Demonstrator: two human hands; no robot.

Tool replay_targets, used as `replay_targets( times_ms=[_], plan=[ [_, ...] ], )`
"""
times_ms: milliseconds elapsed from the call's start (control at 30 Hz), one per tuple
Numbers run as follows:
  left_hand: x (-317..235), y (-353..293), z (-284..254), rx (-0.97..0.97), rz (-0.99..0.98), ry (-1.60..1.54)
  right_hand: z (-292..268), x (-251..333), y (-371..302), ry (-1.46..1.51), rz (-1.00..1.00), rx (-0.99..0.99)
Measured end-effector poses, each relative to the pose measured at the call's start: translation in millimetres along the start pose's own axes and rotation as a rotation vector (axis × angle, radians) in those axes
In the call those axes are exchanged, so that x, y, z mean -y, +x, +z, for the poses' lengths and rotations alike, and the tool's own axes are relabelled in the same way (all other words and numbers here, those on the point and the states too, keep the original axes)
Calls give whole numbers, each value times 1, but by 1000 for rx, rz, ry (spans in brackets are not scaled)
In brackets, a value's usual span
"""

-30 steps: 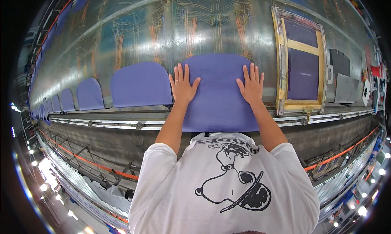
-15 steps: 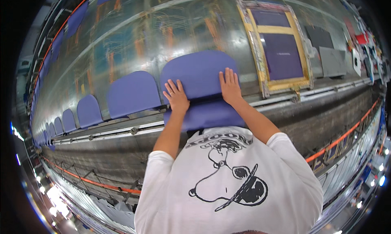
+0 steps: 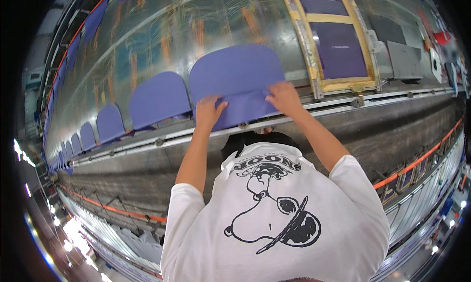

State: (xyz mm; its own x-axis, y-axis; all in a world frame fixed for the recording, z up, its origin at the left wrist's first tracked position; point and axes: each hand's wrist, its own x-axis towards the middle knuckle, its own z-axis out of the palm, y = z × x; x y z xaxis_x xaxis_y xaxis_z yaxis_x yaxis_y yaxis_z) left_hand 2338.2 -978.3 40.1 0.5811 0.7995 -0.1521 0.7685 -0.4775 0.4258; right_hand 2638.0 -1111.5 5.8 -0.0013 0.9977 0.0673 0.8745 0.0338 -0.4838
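Observation:
A purple fabric panel [image 3: 236, 68] with a rounded far edge lies on the long shiny table in front of me. Its near part is creased and bunched between my hands, close to the table's metal rail. My left hand [image 3: 210, 111] is closed on the panel's left side, thumb pointing inward. At the right side, my right hand [image 3: 285, 98] has its fingers curled over the cloth, pinching it. Some fingertips are hidden by the hands and the folds.
A similar purple panel [image 3: 159, 99] lies to the left, with several more in a row beyond it. On the right rests a yellow-and-grey screen printing frame [image 3: 314, 56] with a purple mesh. A metal rail [image 3: 333, 105] runs along the table's near edge. Grey plates [image 3: 405, 60] lie further right.
Both hands went from lying flat with fingers spread to gripping the cloth. The near flap, which hung over the table edge towards me, has been drawn up onto the edge.

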Motion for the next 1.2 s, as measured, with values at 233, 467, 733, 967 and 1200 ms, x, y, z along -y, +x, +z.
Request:
replay_targets(
  times_ms=[233, 467, 733, 967, 1200],
  plan=[
    [-25, -36, 6, -303, 131, -193, 23, 70, 4, 35, -192, 195],
    [24, -176, -16, -385, -133, -423, 45, 75, 38, -147, 176, 585],
    [152, -389, -62, -747, -775, -608, 36, 207, 63, 207, 111, 487],
    [267, -507, -63, -1011, -954, -899, -98, 558, 84, 929, -1330, -349],
    [335, -548, -127, -1030, -1036, -986, -73, 832, 120, 1727, -1879, 724]
  ],
)
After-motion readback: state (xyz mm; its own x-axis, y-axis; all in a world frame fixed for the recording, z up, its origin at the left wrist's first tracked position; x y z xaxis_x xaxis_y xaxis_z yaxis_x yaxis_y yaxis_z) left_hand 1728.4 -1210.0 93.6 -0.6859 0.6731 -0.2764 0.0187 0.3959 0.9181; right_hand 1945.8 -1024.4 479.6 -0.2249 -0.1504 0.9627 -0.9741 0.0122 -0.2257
